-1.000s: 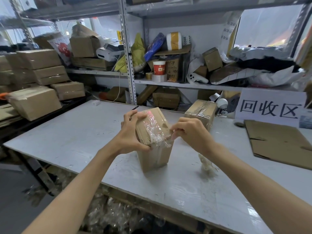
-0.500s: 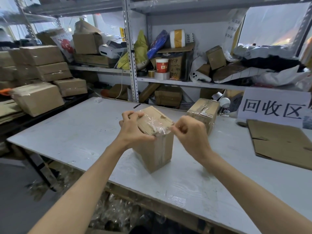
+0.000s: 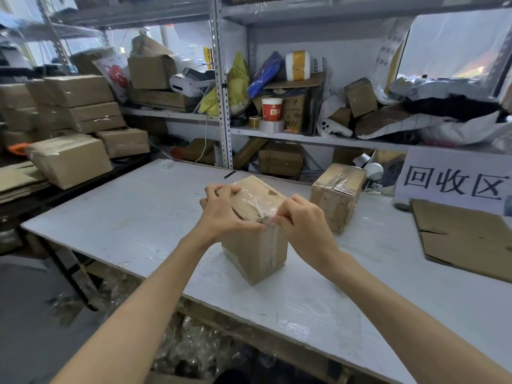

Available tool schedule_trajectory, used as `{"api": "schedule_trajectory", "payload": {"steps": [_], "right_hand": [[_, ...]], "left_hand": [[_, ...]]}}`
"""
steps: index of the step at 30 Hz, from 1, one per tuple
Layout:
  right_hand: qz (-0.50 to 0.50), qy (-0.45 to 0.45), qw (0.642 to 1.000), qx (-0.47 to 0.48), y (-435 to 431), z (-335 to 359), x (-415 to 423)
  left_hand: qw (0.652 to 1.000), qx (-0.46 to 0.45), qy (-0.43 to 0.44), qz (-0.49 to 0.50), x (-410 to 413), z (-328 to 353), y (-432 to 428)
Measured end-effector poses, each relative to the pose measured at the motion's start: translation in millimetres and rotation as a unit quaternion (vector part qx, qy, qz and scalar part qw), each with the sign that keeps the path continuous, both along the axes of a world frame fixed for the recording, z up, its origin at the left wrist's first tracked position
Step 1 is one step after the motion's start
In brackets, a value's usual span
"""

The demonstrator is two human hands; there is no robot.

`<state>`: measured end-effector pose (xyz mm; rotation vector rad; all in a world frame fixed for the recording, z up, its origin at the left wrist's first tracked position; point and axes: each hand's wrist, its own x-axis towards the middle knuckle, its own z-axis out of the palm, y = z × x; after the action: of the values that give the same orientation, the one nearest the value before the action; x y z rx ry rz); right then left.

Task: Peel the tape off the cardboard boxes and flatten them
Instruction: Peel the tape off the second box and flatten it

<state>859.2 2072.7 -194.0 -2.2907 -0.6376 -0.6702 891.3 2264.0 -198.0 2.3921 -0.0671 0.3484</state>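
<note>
A small brown cardboard box stands upright on the white table, its top sealed with clear tape. My left hand grips the top left corner of the box, fingers curled over the far edge. At the top front right edge my right hand pinches the clear tape. A second taped box stands behind on the right, untouched.
A flattened cardboard sheet lies at the table's right, below a white sign with black characters. Stacked boxes fill a side table on the left. Cluttered metal shelves run behind the table. Crumpled plastic lies under the table's front edge.
The box has tipped from leaning back to standing upright on the table. Both hands stayed at its top, my right hand still working the tape at the front edge.
</note>
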Motion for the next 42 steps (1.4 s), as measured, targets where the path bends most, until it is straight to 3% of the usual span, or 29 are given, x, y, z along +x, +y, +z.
{"api": "schedule_trajectory", "payload": {"steps": [9, 14, 18, 25, 36, 42], "right_hand": [[0.037, 0.093, 0.995, -0.027, -16.7, 1.6, 6.1], [0.081, 0.220, 0.963, 0.134, -25.6, 10.9, 18.9], [0.129, 0.276, 0.932, 0.198, -34.5, 17.9, 26.2], [0.132, 0.250, 0.904, 0.321, -36.8, 19.3, 26.3], [0.173, 0.187, 0.940, 0.228, -33.1, 29.3, 10.9], [0.211, 0.219, 0.904, 0.300, -31.2, 23.9, 5.3]], "left_hand": [[1.000, -0.006, -0.011, -0.001, -2.6, -0.6, -5.5], [1.000, -0.006, -0.007, -0.005, -0.4, 0.6, -5.1], [1.000, -0.025, 0.000, -0.010, 1.1, 0.6, -4.3], [1.000, -0.028, 0.004, -0.011, 1.8, -0.7, -3.4], [0.999, -0.050, 0.013, 0.015, 5.1, 0.5, -5.6], [1.000, -0.024, 0.003, 0.013, 4.0, -4.0, -3.1]]}}
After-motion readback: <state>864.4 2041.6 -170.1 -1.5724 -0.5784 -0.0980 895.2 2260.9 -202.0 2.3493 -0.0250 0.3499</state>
